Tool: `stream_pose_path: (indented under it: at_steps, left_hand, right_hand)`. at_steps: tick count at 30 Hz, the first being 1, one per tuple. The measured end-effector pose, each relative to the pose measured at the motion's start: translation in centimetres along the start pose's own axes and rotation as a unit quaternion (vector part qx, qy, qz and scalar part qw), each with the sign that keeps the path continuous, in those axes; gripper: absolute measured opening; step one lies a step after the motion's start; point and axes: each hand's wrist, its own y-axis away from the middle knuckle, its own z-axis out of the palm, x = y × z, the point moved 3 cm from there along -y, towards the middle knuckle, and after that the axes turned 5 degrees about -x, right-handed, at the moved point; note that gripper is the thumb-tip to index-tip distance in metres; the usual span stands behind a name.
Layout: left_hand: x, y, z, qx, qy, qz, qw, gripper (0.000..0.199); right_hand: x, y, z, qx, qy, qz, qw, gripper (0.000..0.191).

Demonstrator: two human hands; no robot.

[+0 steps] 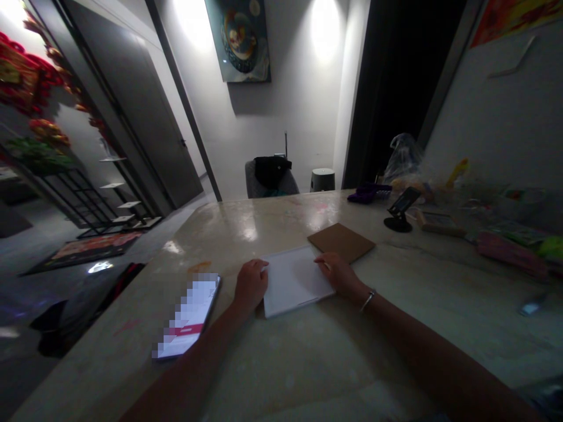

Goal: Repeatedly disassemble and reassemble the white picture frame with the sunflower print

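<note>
Grips of left hand and right hand touch white pad.

Smartphone screen blurred beyond reading

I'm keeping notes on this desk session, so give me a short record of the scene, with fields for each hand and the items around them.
Left hand: touching the left edge of a white flat rectangular pad
Right hand: on the pad's right side
Right wrist: thin metal bracelet
Behind pad: brown flat square board
Left of left hand: black-framed smartphone, screen pixelated
Surface: glossy cream stone-like tabletop
Far side: black phone stand
</note>
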Motion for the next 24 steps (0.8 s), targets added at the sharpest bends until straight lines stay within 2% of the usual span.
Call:
stream_pose_path:
  at_steps: [2,6,11,15,20,24]
  left_hand:
    - [0.2,0.0,0.1,-0.024,0.003,0.008,1.0,0.025]
    - [0.9,0.2,0.1,-0.06,-0.034,0.006,0.998,0.03]
    - [2.0,0.9,-0.1,-0.127,-0.126,0.023,0.984,0.041]
    - [1.9,1.2,0.5,-0.161,-0.129,0.013,0.978,0.05]
    - [1.3,1.0,1.2,-0.164,-0.102,0.015,0.981,0.053]
    - [1.1,1.0,1.3,-0.144,-0.087,0.029,0.985,0.05]
  right_hand:
    - [-0.7,0.3,0.2,-0.036,0.059,-0.023,0.997,0.023]
    - [-1.4,0.6,0.1,-0.096,0.133,-0.017,0.986,0.029]
    - [-2.4,1.2,-0.3,-0.14,0.163,-0.016,0.976,0.04]
    - [-3.0,1.6,-0.1,-0.155,0.174,-0.037,0.972,0.051]
    - [-3.0,1.9,0.5,-0.161,0.184,-0.046,0.969,0.06]
    - [-3.3,2.0,0.8,-0.157,0.188,-0.057,0.968,0.063]
